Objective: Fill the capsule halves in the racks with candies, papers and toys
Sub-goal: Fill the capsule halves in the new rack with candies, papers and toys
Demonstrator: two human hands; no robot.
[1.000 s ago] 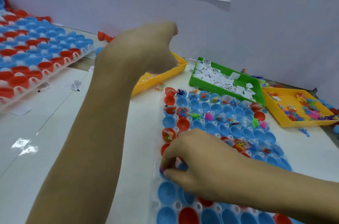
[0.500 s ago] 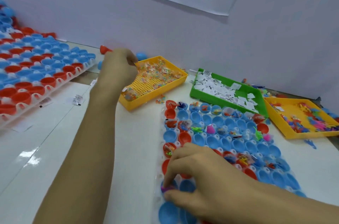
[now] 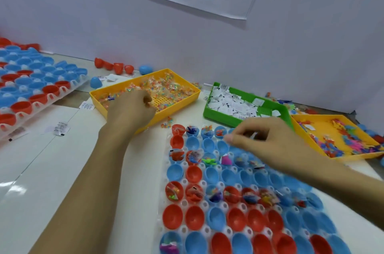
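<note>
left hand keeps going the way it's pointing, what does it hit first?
Probably the wrapped candies in the yellow perforated plastic tray: the left hand is already over that tray, fingers curled toward the pile. Depth is unclear; it may already be touching them.

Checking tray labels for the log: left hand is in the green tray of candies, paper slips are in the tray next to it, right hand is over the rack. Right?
One error: the candy tray that the left hand reaches into is yellow, not green. The head view shows the green tray holding the paper slips. The right hand is over the rack, as stated.
</note>
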